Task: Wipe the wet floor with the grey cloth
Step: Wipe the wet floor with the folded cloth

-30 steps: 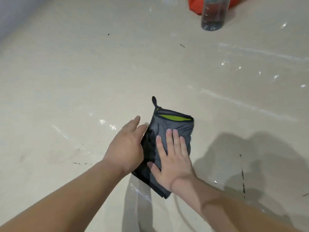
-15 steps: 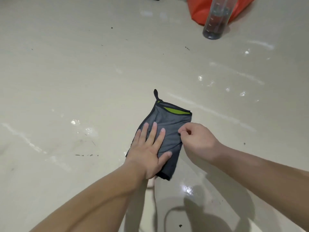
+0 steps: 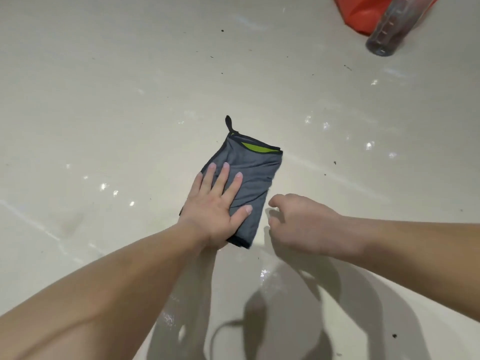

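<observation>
The cloth [image 3: 255, 178] lies folded into a rectangle on the floor [image 3: 117, 100], near the middle of the view. A dark loop [image 3: 228, 123] projects from its far left corner. A green strip [image 3: 255, 148] shows along the far edge.

The left hand [image 3: 215, 206] lies flat on the near left part of the cloth, palm down. Its fingers are straight and spread, and the thumb points right across the fabric. The right hand [image 3: 298, 222] is just beside the cloth's right edge, with fingers loosely curled and holding nothing. Whether it touches the cloth cannot be determined. The two hands are apart.

The floor is pale and glossy, with bright wet spots [image 3: 104, 187] to the left and right of the cloth and scattered dark specks. A clear bottle [image 3: 384, 32] stands at the far right, well apart from the cloth. An orange item [image 3: 361, 14] lies behind the bottle.
</observation>
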Available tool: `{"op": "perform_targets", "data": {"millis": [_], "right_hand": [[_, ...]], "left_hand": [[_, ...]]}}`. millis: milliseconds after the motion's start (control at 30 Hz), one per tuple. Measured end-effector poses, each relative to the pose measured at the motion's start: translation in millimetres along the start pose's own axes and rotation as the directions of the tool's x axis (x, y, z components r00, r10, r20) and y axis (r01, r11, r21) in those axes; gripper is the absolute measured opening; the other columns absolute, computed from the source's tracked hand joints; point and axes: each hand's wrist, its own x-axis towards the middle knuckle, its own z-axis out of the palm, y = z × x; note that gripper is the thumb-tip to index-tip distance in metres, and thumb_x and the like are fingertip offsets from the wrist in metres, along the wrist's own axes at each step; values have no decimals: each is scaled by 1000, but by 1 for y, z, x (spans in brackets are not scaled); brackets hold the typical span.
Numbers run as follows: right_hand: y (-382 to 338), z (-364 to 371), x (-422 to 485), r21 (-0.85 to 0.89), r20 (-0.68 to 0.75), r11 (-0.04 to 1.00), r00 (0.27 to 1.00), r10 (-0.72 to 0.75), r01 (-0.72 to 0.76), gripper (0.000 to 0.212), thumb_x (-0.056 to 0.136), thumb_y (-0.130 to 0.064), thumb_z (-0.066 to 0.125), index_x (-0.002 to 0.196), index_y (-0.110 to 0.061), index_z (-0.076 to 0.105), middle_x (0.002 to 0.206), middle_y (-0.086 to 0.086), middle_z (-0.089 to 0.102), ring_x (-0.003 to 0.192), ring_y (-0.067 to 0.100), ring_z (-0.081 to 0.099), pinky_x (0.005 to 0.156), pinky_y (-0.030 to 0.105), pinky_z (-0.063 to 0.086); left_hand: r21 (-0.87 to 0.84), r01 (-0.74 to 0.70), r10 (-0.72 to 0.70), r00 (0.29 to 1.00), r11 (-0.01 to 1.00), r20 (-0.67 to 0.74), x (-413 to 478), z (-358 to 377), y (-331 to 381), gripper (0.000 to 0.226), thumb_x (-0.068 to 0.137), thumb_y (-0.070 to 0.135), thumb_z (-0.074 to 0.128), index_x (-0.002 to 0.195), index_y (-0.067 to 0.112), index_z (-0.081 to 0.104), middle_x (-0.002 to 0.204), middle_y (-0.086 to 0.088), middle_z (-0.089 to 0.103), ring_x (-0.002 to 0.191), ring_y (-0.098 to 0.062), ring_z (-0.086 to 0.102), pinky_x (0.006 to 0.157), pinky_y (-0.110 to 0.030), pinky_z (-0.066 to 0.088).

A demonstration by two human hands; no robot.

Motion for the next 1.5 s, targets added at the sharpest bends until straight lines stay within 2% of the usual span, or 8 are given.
{"op": "perform_targets", "data": {"millis": [267, 467, 733, 900, 1067, 1167, 1333, 1500], "right_hand": [[-69, 22, 5, -555, 55, 821, 991, -122, 132, 31, 99, -40, 45, 125, -24, 53, 122, 1, 55, 116, 26, 56, 78, 35, 37], [-109, 73, 16, -76, -176, 995, 982, -74, 61, 23, 98, -36, 40, 102, -26, 60, 101, 2, 56, 101, 27, 59, 82, 40, 52], [-150, 94, 32, -289, -246, 903, 887, -390, 317, 24, 96, -32, 50, 93, -23, 72, 93, -3, 55, 98, 25, 53, 70, 31, 38], [-148, 86, 36, -113, -221, 958, 933, -284, 265, 23, 97, -36, 49, 104, -29, 70, 97, -6, 55, 100, 21, 56, 76, 36, 51], [-142, 79, 36, -47, -300, 974, 927, -226, 222, 25, 97, -30, 53, 118, -27, 66, 108, 0, 58, 111, 24, 55, 85, 42, 52], [-150, 84, 37, -36, -291, 971, 927, -238, 238, 29, 99, -33, 52, 123, -26, 65, 115, -1, 57, 117, 23, 54, 90, 43, 51], [-187, 95, 35, -34, -236, 945, 916, -324, 325, 32, 101, -37, 49, 127, -27, 63, 118, -7, 56, 120, 16, 51, 94, 40, 49], [-223, 123, 24, -11, -163, 920, 907, -388, 391, 32, 102, -39, 49, 130, -30, 62, 124, -8, 56, 123, 15, 49, 93, 38, 48]], "left_hand": [[-87, 94, -102, 990, 992, -92, -58, 26, -3, 78, 97, 70, 3, 162, 30, -11, 170, -7, -20, 154, -28, -27, 125, -51, -6], [-201, 158, -194, 965, 967, -178, -179, 64, -36, 76, 100, 65, 31, 163, 25, 19, 171, -11, 7, 158, -32, -2, 125, -53, 8], [-137, 250, -264, 960, 958, -95, -240, 69, -42, 81, 90, 49, 49, 155, 4, 37, 166, -26, 19, 156, -44, 7, 121, -65, 12], [-107, 197, -204, 977, 974, -59, -198, 57, -32, 87, 90, 45, 39, 158, -6, 18, 169, -23, -5, 153, -47, -16, 125, -60, 2], [-105, 47, -61, 989, 993, -135, -164, 51, -81, 83, 100, 62, 30, 162, 10, 16, 173, -7, 0, 158, -31, -10, 127, -51, 1], [-79, 124, -133, 983, 989, -127, -148, 41, -116, 79, 100, 65, 22, 164, 19, 10, 172, 3, -5, 158, -20, -12, 126, -51, -4], [-129, 405, -419, 901, 905, -109, -170, 41, -166, 83, 99, 69, 10, 164, 20, -3, 171, 2, -16, 156, -18, -20, 125, -52, -9], [-263, 723, -757, 651, 639, -49, -229, 59, -187, 85, 98, 68, 8, 163, 16, -7, 171, -4, -16, 156, -24, -19, 125, -54, -8]]}}
